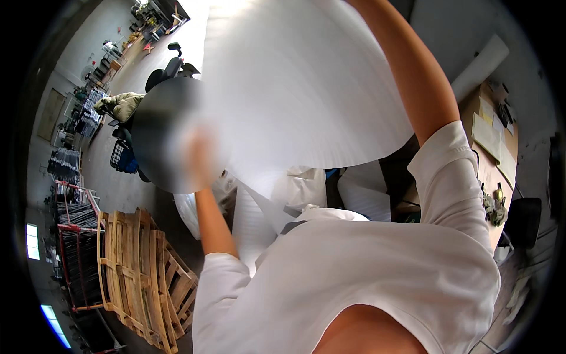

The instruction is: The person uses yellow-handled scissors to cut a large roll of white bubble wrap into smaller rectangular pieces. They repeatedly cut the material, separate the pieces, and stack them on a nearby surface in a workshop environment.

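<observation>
A large white foam sheet spreads across the view in front of me, its lower edge curving above my chest. My left hand is raised beside the sheet's left edge. A blur covers its fingers, so whether it grips the sheet does not show. My right arm reaches up along the sheet's right side, and the hand lies beyond the upper edge of the picture. Below the sheet are a white bag and more white foam.
Wooden pallets lean at the lower left, near red metal racks with dark rods. A parked scooter with a basket stands farther left. On the right are a work table with papers and a foam roll.
</observation>
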Demonstrator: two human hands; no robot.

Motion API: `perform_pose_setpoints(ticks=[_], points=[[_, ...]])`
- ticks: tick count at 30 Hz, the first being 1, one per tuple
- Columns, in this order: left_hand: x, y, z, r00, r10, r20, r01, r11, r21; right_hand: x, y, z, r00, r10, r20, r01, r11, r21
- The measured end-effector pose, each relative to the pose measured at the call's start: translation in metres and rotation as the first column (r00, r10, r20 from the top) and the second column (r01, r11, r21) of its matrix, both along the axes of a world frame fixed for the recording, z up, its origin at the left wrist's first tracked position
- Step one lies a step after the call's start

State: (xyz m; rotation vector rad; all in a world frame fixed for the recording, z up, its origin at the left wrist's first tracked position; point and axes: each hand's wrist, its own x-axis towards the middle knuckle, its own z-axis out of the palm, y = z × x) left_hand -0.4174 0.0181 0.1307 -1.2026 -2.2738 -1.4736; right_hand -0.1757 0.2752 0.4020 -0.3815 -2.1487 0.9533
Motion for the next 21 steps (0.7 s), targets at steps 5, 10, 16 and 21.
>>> perform_pose_setpoints(ticks=[5,10,16,21], points=[[-0.057,-0.031,0.032,0.891,-0.251,0.38,0.187,0.962,0.197,-0.002,0.058,-0.026,0.937,-0.227,0.266,0.106,0.91,0.4],[-0.083,-0.06,0.197,0.989,-0.144,-0.043,0.151,0.942,0.3,-0.003,0.077,-0.106,1.0,-0.008,-0.009,0.005,0.959,-0.283],[-0.083,-0.029,0.273,0.749,0.077,-0.658,-0.486,0.74,-0.466,0.011,0.026,-0.137,0.987,0.098,-0.129,-0.151,0.84,-0.521],[0.009,0.106,0.161,0.495,-0.232,-0.837,-0.029,0.959,-0.283,0.013,0.01,-0.172,0.982,0.167,-0.088,-0.186,0.776,-0.603]])
